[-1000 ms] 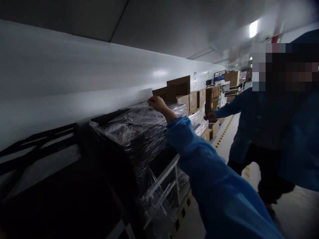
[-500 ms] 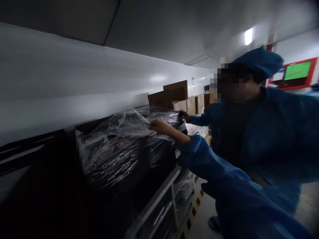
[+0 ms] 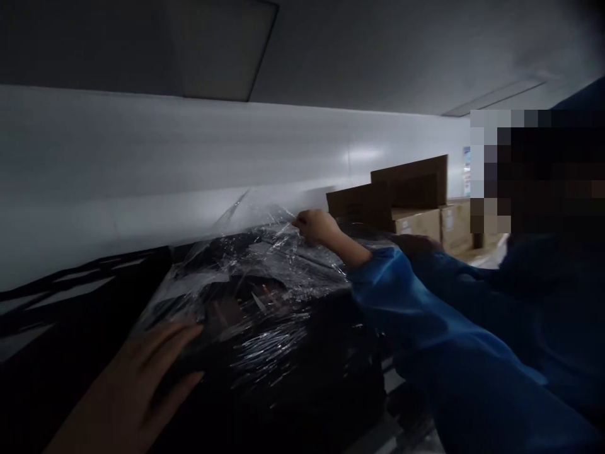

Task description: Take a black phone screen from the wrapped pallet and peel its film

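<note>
Clear plastic film [image 3: 278, 252] lies crumpled over a dark, bulky load [image 3: 326, 366] and peaks upward near the wall. At the film's upper right, my right hand [image 3: 321, 228], in a blue sleeve, is closed in a pinch on it. My left hand [image 3: 137, 372] reaches in from the lower left, its fingers stretched and the thumb apart. Its fingertips are close to the film's left side; whether they touch it, I cannot tell in the dim light. What lies under the film is mostly too dark to make out.
A co-worker in blue [image 3: 534, 315] stands close on the right, a hand [image 3: 420, 243] by the load's far end. Cardboard boxes [image 3: 416, 224] stand behind, along the white wall [image 3: 142, 164]. A dark framed object [image 3: 85, 284] is at the left.
My left hand has come into view at the lower left. My right hand still pinches the film, whose peak now stands higher. The view has turned left and moved closer to the load.
</note>
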The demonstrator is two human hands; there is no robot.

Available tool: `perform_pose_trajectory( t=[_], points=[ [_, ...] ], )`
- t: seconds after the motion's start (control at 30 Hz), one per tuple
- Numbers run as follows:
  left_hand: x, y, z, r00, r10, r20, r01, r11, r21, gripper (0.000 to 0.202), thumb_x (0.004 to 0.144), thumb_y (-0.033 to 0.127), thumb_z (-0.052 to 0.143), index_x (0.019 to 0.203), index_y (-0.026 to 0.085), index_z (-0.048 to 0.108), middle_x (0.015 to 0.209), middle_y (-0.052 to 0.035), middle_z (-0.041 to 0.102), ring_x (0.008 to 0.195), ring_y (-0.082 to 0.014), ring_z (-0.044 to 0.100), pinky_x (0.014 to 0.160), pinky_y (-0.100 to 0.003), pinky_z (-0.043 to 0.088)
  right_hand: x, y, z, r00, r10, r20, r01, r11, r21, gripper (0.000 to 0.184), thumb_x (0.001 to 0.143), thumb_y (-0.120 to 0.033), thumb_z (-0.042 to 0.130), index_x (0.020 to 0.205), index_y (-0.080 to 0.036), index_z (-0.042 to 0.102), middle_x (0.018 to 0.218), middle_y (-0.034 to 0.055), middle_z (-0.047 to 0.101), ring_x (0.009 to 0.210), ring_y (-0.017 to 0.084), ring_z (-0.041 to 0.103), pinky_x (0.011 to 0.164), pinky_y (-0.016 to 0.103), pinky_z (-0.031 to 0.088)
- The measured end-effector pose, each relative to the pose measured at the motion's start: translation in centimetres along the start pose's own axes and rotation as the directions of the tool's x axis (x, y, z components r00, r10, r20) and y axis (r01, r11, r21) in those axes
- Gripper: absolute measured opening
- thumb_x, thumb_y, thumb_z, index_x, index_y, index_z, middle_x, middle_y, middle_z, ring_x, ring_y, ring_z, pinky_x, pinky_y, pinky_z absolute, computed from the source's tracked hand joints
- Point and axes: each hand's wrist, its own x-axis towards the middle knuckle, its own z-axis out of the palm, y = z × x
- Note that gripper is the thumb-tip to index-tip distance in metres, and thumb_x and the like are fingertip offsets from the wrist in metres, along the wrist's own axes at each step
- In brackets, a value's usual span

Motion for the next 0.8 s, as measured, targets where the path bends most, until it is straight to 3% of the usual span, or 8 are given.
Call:
perform_pose_trajectory(
  t=[0.1,0.2,0.33,0.5,0.6,0.7,0.73,0.8],
  points=[
    [5.4,2.5,0.5,0.966,0.062,0.249,-0.06,0.998,-0.015,0.051,0.1,0.057,0.042,0.147,0.039,0.046,0.148,0.0007,0.054,0.133,-0.0259,0.055,0.107,-0.054,0.052,1.7,1.1,0.9,0.999,0.033,0.026,-0.032,0.999,-0.042,0.03,0.099,-0.033,0.051,0.105,-0.015,0.075,0.097,0.013,0.075,0.094,0.026,0.07,0.075,0.033,0.049],
    [9.1,4.3,1.4,0.875,0.048,0.482,-0.046,0.999,-0.017,0.059,0.104,0.054,0.032,0.157,0.029,0.035,0.161,-0.0035,0.037,0.147,-0.0291,0.037,0.117,-0.057,0.039,2.9,2.2,1.5,0.996,0.093,-0.005,-0.093,0.99,-0.106,0.035,0.1,-0.031,0.048,0.114,-0.01,0.072,0.11,0.0206,0.072,0.108,0.036,0.068,0.085,0.042,0.052],
    [11.6,5.0,3.3,0.845,0.114,0.522,-0.13,0.992,-0.007,0.062,0.106,0.051,0.03,0.161,0.025,0.02,0.166,-0.0055,0.023,0.153,-0.0304,0.022,0.123,-0.058,0.026,4.0,3.3,2.7,0.98,0.2,0.014,-0.195,0.966,-0.167,0.04,0.1,-0.031,0.047,0.125,-0.008,0.067,0.122,0.0236,0.068,0.116,0.039,0.065,0.092,0.046,0.053],
    [14.0,4.4,5.3,0.808,0.091,0.582,-0.117,0.993,0.008,0.064,0.106,0.049,0.029,0.161,0.016,0.023,0.164,-0.013,0.029,0.15,-0.0336,0.028,0.121,-0.057,0.028,4.6,3.8,4.5,0.972,0.194,0.136,-0.166,0.967,-0.194,0.036,0.093,-0.008,0.044,0.12,0.001,0.066,0.122,0.028,0.066,0.117,0.039,0.064,0.093,0.047,0.054],
    [15.8,3.6,6.3,0.803,0.09,0.59,-0.101,0.995,-0.016,0.062,0.106,0.045,0.032,0.16,0.014,0.025,0.159,-0.0167,0.037,0.144,-0.0338,0.039,0.116,-0.056,0.036,4.1,2.6,4.4,0.99,0.094,0.104,-0.072,0.978,-0.197,0.041,0.094,-0.011,0.048,0.132,-0.003,0.058,0.129,0.0272,0.062,0.12,0.04,0.062,0.095,0.049,0.053],
    [17.5,2.7,7.5,0.787,0.119,0.605,-0.081,0.993,-0.09,0.062,0.102,0.023,0.032,0.162,0.015,0.017,0.164,-0.0161,0.028,0.15,-0.0323,0.028,0.119,-0.057,0.03,3.1,0.4,3.8,0.977,-0.145,0.159,0.147,0.989,-0.002,0.04,0.096,-0.023,0.055,0.133,-0.011,0.059,0.122,0.0189,0.069,0.113,0.032,0.067,0.097,0.041,0.053],
    [17.9,2.5,8.0,0.774,0.131,0.619,-0.082,0.991,-0.107,0.067,0.098,0.015,0.033,0.162,0.016,0.013,0.165,-0.0153,0.023,0.153,-0.0321,0.02,0.121,-0.057,0.026,2.8,-0.3,3.8,0.941,-0.241,0.238,0.212,0.967,0.141,0.035,0.096,-0.022,0.055,0.128,-0.011,0.063,0.116,0.0164,0.072,0.105,0.028,0.071,0.093,0.037,0.054],
    [18.5,2.3,9.2,0.763,0.149,0.629,-0.097,0.988,-0.117,0.075,0.091,0.008,0.036,0.162,0.016,0.014,0.166,-0.0149,0.022,0.154,-0.0316,0.015,0.122,-0.056,0.024,2.1,-1.5,3.9,0.808,-0.424,0.41,0.23,0.867,0.442,0.025,0.096,-0.016,0.051,0.114,-0.012,0.069,0.105,0.0128,0.075,0.088,0.02,0.074,0.078,0.03,0.057]
  ],
)
